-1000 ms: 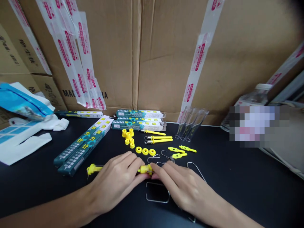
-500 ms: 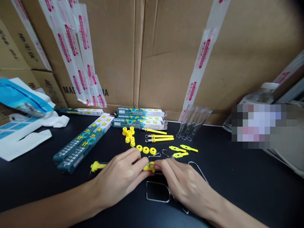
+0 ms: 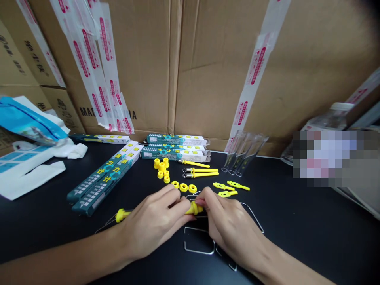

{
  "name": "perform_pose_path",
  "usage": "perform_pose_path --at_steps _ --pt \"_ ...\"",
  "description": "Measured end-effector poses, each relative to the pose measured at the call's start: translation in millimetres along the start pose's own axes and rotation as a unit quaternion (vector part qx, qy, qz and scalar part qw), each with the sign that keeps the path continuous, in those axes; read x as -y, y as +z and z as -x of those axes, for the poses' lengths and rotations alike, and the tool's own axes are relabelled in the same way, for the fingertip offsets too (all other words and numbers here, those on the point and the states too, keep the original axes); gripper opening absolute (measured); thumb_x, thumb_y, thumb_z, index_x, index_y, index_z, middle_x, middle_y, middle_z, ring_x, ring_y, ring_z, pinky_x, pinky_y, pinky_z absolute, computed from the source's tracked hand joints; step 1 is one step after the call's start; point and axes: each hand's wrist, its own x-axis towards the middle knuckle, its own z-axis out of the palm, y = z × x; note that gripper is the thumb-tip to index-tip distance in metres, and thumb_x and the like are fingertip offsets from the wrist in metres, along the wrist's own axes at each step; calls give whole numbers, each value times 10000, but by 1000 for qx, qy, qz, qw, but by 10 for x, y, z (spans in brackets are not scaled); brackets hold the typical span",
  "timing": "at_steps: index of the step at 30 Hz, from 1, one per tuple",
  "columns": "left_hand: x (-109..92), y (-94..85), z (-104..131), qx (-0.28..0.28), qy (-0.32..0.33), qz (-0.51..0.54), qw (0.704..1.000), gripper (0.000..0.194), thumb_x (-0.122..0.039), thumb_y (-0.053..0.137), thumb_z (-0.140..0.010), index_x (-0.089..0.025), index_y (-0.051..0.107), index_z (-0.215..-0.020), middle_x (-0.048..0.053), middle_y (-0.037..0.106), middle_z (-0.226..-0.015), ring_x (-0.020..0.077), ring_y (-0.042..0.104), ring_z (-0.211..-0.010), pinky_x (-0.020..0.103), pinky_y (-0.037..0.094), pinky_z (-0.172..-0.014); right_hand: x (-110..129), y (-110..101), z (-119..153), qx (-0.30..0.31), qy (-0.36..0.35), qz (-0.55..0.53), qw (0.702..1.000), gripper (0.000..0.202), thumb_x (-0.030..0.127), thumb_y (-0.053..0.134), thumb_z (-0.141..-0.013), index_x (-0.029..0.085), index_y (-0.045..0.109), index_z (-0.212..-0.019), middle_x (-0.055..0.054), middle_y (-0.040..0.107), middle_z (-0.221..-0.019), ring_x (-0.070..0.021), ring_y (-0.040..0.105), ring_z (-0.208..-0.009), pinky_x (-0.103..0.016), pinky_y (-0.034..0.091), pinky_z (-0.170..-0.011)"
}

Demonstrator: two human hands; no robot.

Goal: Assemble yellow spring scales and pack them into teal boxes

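My left hand [image 3: 157, 221] is closed around a yellow-ended tube [image 3: 121, 215], whose capped end sticks out to the left of the hand. At the tube's right end, my right hand [image 3: 227, 215] pinches the yellow fitting [image 3: 195, 208] with thumb and fingers. Thin wire trails from the left cap. Just behind the hands lie yellow rings [image 3: 183, 188]. A bent metal wire frame [image 3: 199, 251] rests in front, and another wire hook [image 3: 252, 215] is beside my right hand.
Behind are yellow caps [image 3: 162, 167], yellow rods [image 3: 204, 174], flat yellow pieces [image 3: 228, 194], clear tubes [image 3: 243, 158] and printed boxes [image 3: 107, 178]. A bottle [image 3: 332, 118] stands right; a blue packet [image 3: 32, 122] lies left, before large cartons [image 3: 208, 79].
My right hand has shifted its grip onto the yellow fitting, now covering its right end. The tube has moved slightly right, and the wire at its left cap shows more.
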Motion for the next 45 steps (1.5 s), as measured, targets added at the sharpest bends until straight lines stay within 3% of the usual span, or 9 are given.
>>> perform_pose_path --at_steps 8,15,18,22,27,31,37,41,45 --pt "-3 19 2 -29 26 -15 999 83 -195 576 -942 -142 619 -894 31 575 -782 190 542 -728 285 473 -608 19 -40 -30 35 15 -4 999 288 -37 311 -813 179 471 -918 -71 700 -792 -205 708 -621 -273 503 -523" --pt "9 35 13 -13 5 1 1000 98 -222 603 -928 -140 622 -877 43 601 -796 207 569 -736 318 496 -630 -11 -64 -33 19 -35 12 999 274 -32 325 -813 188 488 -802 -40 641 -678 -179 610 -512 -267 376 -450" --pt "27 27 11 -11 -19 13 1000 134 -265 613 -926 -136 625 -891 44 631 -804 213 590 -745 342 510 -662 -75 -31 -39 33 29 -78 996 238 18 352 -901 182 519 -862 -24 671 -755 -148 629 -587 -235 412 -528" --pt "53 -9 2 5 -42 20 999 143 -260 667 -891 -154 624 -977 35 689 -910 228 631 -850 364 525 -755 -109 8 -28 46 134 -190 972 220 148 388 -990 198 539 -838 28 592 -660 -118 555 -550 -213 390 -549" --pt "46 -45 3 13 -38 3 999 311 -215 673 -887 -169 570 -1176 32 702 -996 232 650 -891 369 538 -773 -114 14 -24 50 176 -263 947 246 246 431 -1012 203 563 -809 43 561 -630 -111 529 -559 -204 375 -557" --pt "29 -51 9 18 -23 -20 999 255 -203 620 -922 -165 577 -1170 39 704 -993 244 650 -888 391 544 -771 -121 13 -28 48 169 -278 944 226 263 430 -1016 196 595 -877 38 575 -652 -109 537 -570 -200 394 -576" --pt "36 -54 16 14 -18 -30 999 361 -249 557 -962 -184 515 -1314 34 682 -916 223 642 -807 356 541 -700 -85 -26 -25 44 144 -275 950 252 320 408 -1028 210 630 -1077 17 632 -741 -123 586 -626 -219 442 -619" --pt "58 -69 54 24 -63 15 998 344 -240 560 -962 -151 528 -1293 41 664 -915 209 654 -830 323 553 -729 -69 -21 8 70 121 -236 962 451 470 634 -895 258 545 -1283 20 630 -823 -134 568 -632 -240 461 -617" --pt "81 -69 91 45 -100 47 993 345 -188 597 -937 -197 545 -1278 30 655 -998 188 666 -910 286 549 -804 -80 -40 31 85 99 -209 969 427 455 588 -928 281 512 -1311 2 625 -901 -145 603 -711 -256 497 -670"
